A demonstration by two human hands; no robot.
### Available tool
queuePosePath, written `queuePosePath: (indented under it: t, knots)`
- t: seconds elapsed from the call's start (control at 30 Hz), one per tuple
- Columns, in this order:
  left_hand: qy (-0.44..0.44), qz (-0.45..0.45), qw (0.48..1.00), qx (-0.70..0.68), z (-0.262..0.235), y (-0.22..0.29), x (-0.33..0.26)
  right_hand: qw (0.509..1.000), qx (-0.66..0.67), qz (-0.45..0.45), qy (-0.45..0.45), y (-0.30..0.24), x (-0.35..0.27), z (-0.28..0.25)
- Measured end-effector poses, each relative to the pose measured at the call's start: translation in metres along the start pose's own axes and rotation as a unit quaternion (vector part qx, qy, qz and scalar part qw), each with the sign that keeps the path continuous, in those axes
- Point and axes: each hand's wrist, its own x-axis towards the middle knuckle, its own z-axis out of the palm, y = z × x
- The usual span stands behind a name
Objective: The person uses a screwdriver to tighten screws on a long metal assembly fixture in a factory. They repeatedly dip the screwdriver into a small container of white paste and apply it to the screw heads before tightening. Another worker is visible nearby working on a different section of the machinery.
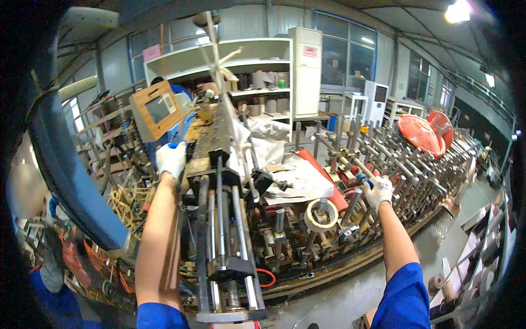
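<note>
Plainly, in the head view, our only one, we see both arms reaching forward from blue sleeves, each ending in a white glove with blue on its inner side. The left grip is beside the left edge of a long metal machine, whose parallel shiny bars run toward us down the middle, with a coil spring just above its near end plate. The fingers there are bent, but we cannot tell whether they close on anything. The right grip is among a crowd of metal rods on the right, its fingers curled near the end of a beige rod; whether it holds that rod, we cannot tell. Left of the right hand we find a red cylinder and, lower down, a cream ring-shaped roll. Behind the rods rest orange-red plastic pieces. Beyond the left hand stands a wood-framed control panel; a blue post slants at the left, past which we see a co-worker's grey-gloved hand. White shelves stand behind.
</note>
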Motion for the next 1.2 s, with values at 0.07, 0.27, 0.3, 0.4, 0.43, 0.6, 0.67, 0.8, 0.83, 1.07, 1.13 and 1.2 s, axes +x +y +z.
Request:
queuePosePath:
  t: [0.07,0.27,0.3,0.4,0.43,0.6,0.67,0.8,0.83,1.07,1.13,1.2]
  knots:
    - [-0.002,0.004,1.000,-0.002,-0.003,-0.006,0.003,1.000,0.013,-0.005,0.012,-0.005,-0.001,0.002]
    - [0.019,0.033,0.999,0.028,-0.007,0.006,-0.006,0.999,0.029,-0.008,0.030,-0.009,-0.007,-0.007]
    - [0.032,0.046,0.998,0.029,-0.004,0.005,-0.005,0.999,0.023,-0.019,0.018,-0.006,-0.006,-0.009]
    - [0.039,0.009,0.999,-0.030,0.000,0.002,-0.008,1.000,0.009,-0.017,0.023,0.002,-0.007,-0.002]
    - [0.040,-0.013,0.997,-0.063,-0.004,0.002,-0.010,0.999,0.015,-0.013,0.026,0.004,-0.007,0.002]
    - [0.013,0.031,0.971,-0.238,0.000,-0.020,-0.006,1.000,-0.008,0.000,0.003,0.006,-0.003,0.010]
    - [0.003,0.040,0.977,-0.212,0.000,-0.026,-0.001,1.000,-0.005,-0.007,0.008,0.008,-0.003,0.012]
    - [-0.003,0.044,0.975,-0.218,0.006,-0.040,0.010,1.000,-0.013,-0.018,0.017,0.006,-0.002,0.014]
    - [-0.011,0.036,0.971,-0.235,0.007,-0.039,0.009,1.000,-0.017,-0.018,0.018,0.007,-0.002,0.015]
    - [0.042,0.112,0.990,-0.078,0.001,-0.026,-0.001,1.000,0.007,0.002,0.007,0.007,-0.003,0.012]
    - [0.045,0.114,0.991,-0.051,-0.005,-0.016,-0.008,1.000,0.009,0.005,0.006,0.007,-0.004,0.013]
    - [0.036,0.146,0.988,-0.047,-0.002,-0.023,0.000,1.000,0.014,0.006,0.006,0.008,-0.003,0.014]
